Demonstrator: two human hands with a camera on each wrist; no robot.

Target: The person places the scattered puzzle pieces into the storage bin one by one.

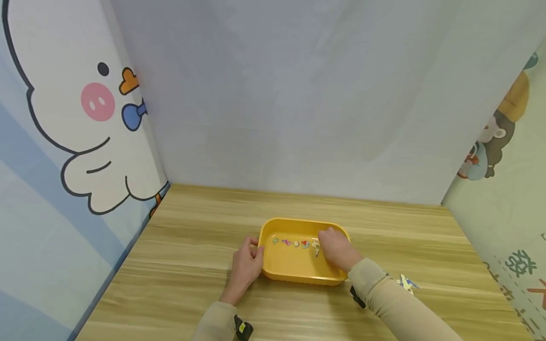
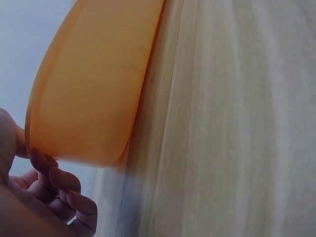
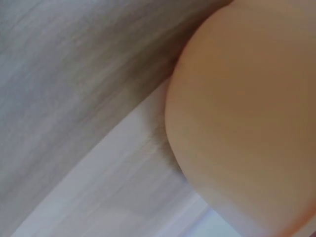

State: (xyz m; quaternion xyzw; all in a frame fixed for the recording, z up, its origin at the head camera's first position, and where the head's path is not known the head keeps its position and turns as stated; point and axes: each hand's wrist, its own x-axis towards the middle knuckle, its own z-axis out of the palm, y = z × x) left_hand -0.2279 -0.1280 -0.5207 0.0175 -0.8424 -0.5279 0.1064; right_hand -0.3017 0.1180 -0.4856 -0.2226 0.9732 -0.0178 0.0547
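A yellow plastic tray (image 1: pixel 290 263) with rounded corners sits on the table. My left hand (image 1: pixel 247 264) holds its left end, thumb over the rim; in the left wrist view, curled fingers (image 2: pixel 64 180) lie beside the tray's outer wall (image 2: pixel 94 89). My right hand (image 1: pixel 338 248) reaches into the right end of the tray, knuckles up, its fingertips hidden; I cannot tell what it holds. Small coloured pieces lie in a row on the tray floor, among them a pink-purple one (image 1: pixel 286 242), a red-and-blue one (image 1: pixel 305 245) and a pale one (image 1: pixel 315 246) beside the right hand.
Flat yellow, white and blue pieces (image 1: pixel 407 283) lie on the wood-grain table (image 1: pixel 192 255), right of the tray and partly behind the right sleeve. A pale grey curtain (image 1: pixel 281 118) hangs along the back edge. Cartoon-printed panels (image 1: pixel 55 94) stand at both sides.
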